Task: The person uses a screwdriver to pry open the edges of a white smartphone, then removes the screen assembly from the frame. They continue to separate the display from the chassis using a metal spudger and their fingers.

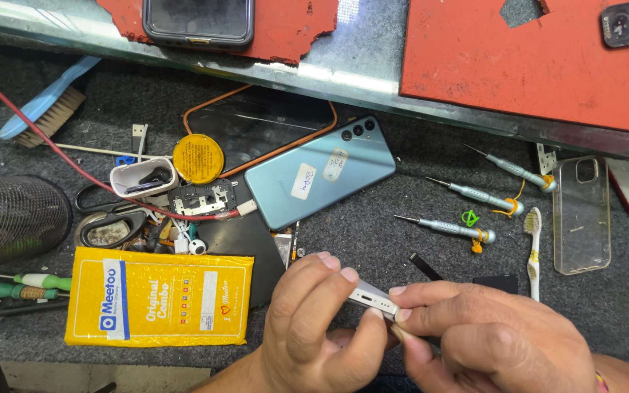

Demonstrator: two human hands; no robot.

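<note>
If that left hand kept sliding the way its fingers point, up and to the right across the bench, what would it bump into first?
Probably the right hand, whose fingertips already meet the left hand on the small white phone they both hold. Beyond that, the lowest of the three silver screwdrivers lies roughly in line, though depth is hard to judge.

Bare hands, no sleeves (thin red-and-yellow wristband [603, 380] on the right).

Small silver-white phone [370, 297], bottom edge with port facing up, tilted, low centre, above grey mat
</note>
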